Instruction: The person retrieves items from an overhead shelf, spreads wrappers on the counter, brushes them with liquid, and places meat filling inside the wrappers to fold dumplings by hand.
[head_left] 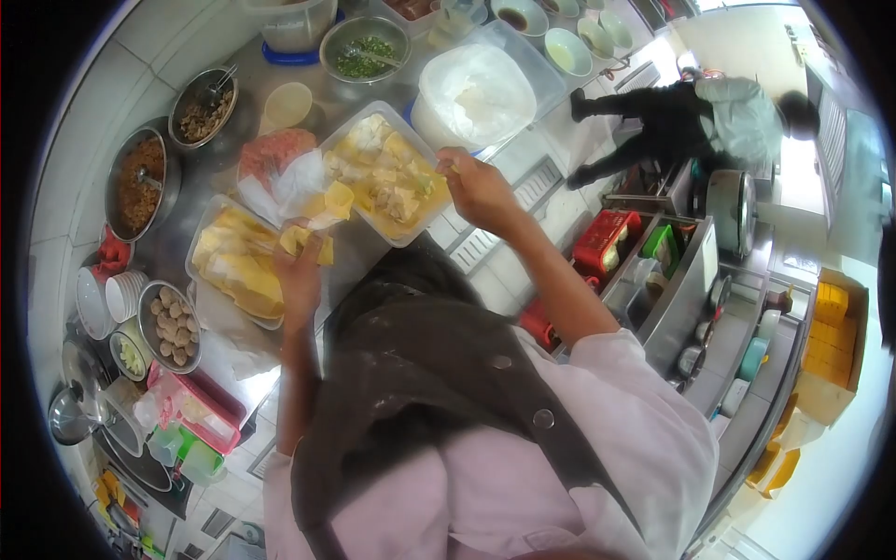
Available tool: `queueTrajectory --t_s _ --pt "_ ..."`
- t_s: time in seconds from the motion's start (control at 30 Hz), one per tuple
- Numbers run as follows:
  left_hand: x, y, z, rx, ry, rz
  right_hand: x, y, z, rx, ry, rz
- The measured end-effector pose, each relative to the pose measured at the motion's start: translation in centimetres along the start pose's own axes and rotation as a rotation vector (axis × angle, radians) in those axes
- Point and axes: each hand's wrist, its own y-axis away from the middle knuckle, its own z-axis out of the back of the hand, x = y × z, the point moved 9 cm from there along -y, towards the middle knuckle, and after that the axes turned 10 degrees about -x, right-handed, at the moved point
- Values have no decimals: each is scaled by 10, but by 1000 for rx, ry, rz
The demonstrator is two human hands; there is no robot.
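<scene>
My left hand is closed around a yellow dough wrapper. It is over the right edge of a clear tub of stacked yellow wrappers. My right hand is pinched at the right rim of a second clear tub, which holds folded yellow dumplings. What lies between its fingertips is too small to make out. Between the tubs sits pink minced meat on white plastic, with another piece of yellow wrapper beside it.
A white flour tub and a bowl of chopped greens stand beyond. Bowls of brown filling and meatballs line the left. A pink basket is nearby. Another person stands right, near a steel rack.
</scene>
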Motion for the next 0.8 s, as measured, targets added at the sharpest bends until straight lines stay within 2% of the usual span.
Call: queueTrajectory --t_s 0.03,0.1,0.13,0.2,0.33,0.37,0.43,0.47,0.53,0.57,0.6,0.67,0.7,0.73,0.8 --pt "3 2 0 17 -3 -2 -2 1 0 0 0 -1" --pt "0 6 -4 17 6 14 5 0 -10 173 -10 4" --pt "-1 7 -5 13 16 30 9 -2 -2 167 -11 2" --pt "-1 6 -8 16 -9 35 15 -16 41 56 -190 -197" --pt "-10 7 -24 56 -72 -33 -14 -49 154 -574 -462 -103" --pt "-11 7 -30 70 -79 -40 -22 -60 162 -591 -462 -104" --pt "-9 5 -44 89 -97 -32 -48 -78 157 -407 -298 -291" --pt "-11 5 -52 103 -100 -41 -51 -77 157 -424 -297 -291" --pt "-23 3 -66 88 -199 -166 -12 -74 152 -610 536 110" --pt "-27 1 -74 95 -169 -186 -7 -70 142 -635 423 133" --pt "-30 -1 -79 85 -171 -189 5 -66 124 -602 169 106" --pt "-37 0 -89 129 -136 -219 36 -61 57 -273 -294 95" --pt "-40 2 -90 119 -144 -219 39 -54 23 -164 -314 85" --pt "-41 3 -93 138 -143 -199 30 -50 5 -157 -327 93" --pt "-45 1 -87 112 -144 -195 -4 -41 -74 286 -779 -384"
